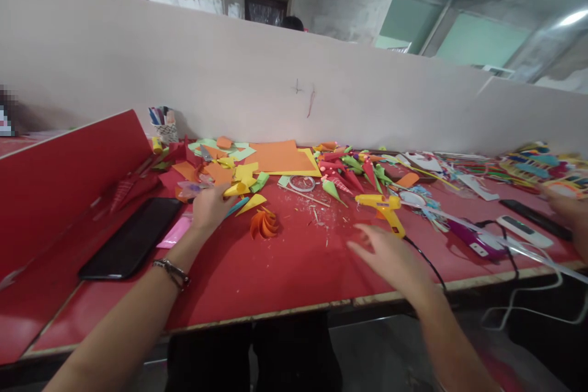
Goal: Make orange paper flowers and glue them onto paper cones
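Note:
My left hand (209,209) is closed at the near edge of the paper pile, its fingertips on a rolled yellow paper cone (236,190). Just right of it lie another yellow cone (252,204) and an orange paper piece with swirled petals (264,223). My right hand (383,251) hovers over the red table (275,282), fingers apart and nothing in them. Slightly beyond it lies a yellow glue gun (382,207) with a black cord. A green paper cone (333,190) rests near the middle, by a roll of clear tape (302,184).
A black phone (133,239) lies at left beside a red divider (68,177). Orange sheets (275,156) and a heap of small coloured cones (349,165) line the back. At right are a purple device (475,239), a white power strip (524,231) and another person's hand (567,211).

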A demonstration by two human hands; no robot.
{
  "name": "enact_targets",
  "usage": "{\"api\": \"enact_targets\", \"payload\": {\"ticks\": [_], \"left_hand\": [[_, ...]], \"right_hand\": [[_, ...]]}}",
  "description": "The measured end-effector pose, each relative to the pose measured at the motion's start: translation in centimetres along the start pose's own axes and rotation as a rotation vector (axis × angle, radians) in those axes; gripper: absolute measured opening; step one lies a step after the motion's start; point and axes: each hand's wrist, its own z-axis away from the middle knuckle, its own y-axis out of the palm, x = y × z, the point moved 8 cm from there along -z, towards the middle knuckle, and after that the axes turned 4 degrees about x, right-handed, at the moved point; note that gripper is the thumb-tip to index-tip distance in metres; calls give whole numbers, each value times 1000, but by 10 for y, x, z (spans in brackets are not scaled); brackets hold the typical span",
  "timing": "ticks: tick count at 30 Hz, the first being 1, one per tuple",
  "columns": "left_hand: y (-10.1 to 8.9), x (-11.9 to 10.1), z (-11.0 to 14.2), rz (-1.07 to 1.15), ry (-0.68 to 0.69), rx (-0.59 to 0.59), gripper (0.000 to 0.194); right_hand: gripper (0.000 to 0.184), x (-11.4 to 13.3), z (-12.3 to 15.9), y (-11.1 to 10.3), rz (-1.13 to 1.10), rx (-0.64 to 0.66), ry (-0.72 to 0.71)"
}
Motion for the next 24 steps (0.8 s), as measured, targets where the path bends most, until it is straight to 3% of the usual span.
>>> {"api": "enact_targets", "payload": {"ticks": [2, 4, 6, 9, 12, 16, 19, 24], "left_hand": [[1, 1, 0, -5, -13, 2, 28], [2, 2, -1, -7, -16, 4, 29], [3, 3, -1, -6, -20, 0, 29], [5, 4, -2, -1, -26, 0, 30], [7, 6, -3, -5, -31, 7, 29], [8, 6, -3, -34, -63, 20, 27], [8, 3, -2, -30, -47, 32, 27], [8, 1, -2, -24, -35, 27, 25]], "right_hand": [[39, 49, -1, -1, -219, 64, -184], [45, 90, -9, -6, -296, 49, -306], [54, 123, -22, -8, -302, 34, -424], [65, 160, -44, 8, -209, 121, -585], [65, 175, -65, 27, -117, 152, -602], [41, 183, -73, 42, -110, 185, -633], [25, 184, -72, 42, -158, 199, -661], [20, 175, -75, 31, -312, 204, -689]]}}
